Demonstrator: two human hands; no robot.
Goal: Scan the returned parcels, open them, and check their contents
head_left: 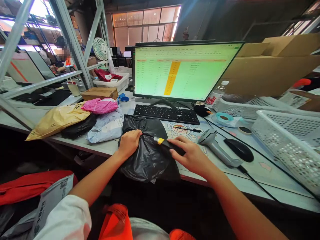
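Note:
A black plastic mailing bag [147, 156] lies at the table's front edge, with its lower part hanging over. My left hand [130, 143] is closed on the bag's left side, bunching the plastic into creases. On the other side, my right hand [191, 153] grips what looks like a small black-and-yellow cutter [160, 141] between thumb and fingers. Its pale tip points left and sits at the bag's surface; whether it has gone through the plastic I cannot tell. The bag's contents are hidden.
A keyboard [166, 114] and a lit monitor [180, 73] stand behind the bag. Wrapped parcels, including a yellow one [60, 120], lie left. Rightward are a corded barcode scanner [220, 148], a mouse [238, 150] and white baskets [287, 143]. A person [63, 56] sits far left.

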